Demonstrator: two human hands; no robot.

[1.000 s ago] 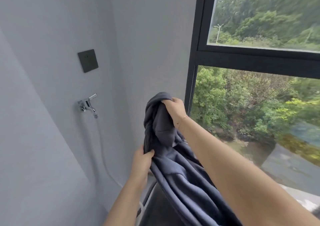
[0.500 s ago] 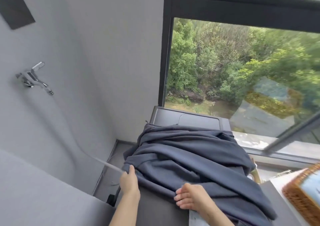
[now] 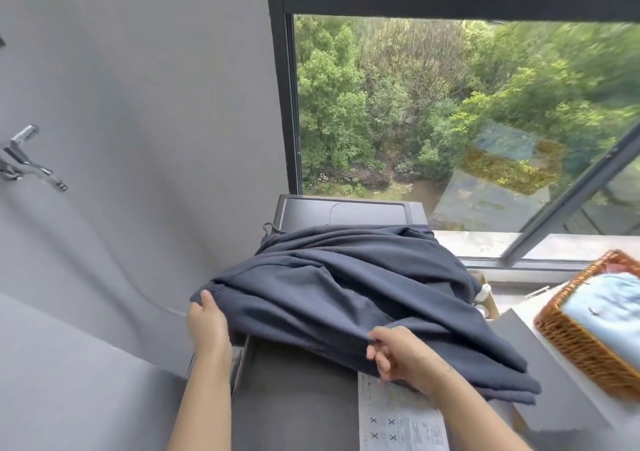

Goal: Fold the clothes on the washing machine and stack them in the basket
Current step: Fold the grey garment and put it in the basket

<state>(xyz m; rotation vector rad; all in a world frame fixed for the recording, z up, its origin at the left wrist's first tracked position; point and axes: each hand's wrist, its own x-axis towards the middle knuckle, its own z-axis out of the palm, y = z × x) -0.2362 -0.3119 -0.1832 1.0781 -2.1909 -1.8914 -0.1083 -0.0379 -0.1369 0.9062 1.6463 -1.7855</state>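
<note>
A dark blue garment lies rumpled across the top of the dark grey washing machine. My left hand grips its left near corner, which hangs past the machine's left edge. My right hand pinches the garment's near hem at the middle. A brown wicker basket stands to the right on a white surface, with light blue folded cloth inside it.
A white label sheet is stuck on the machine's top near me. A chrome tap juts from the grey wall at left. A dark-framed window stands behind the machine, with its sill to the right.
The garment went from held up in the air to spread on the machine. My hands now hold its near edge, and my right hand has gone from resting on it to pinching the hem.
</note>
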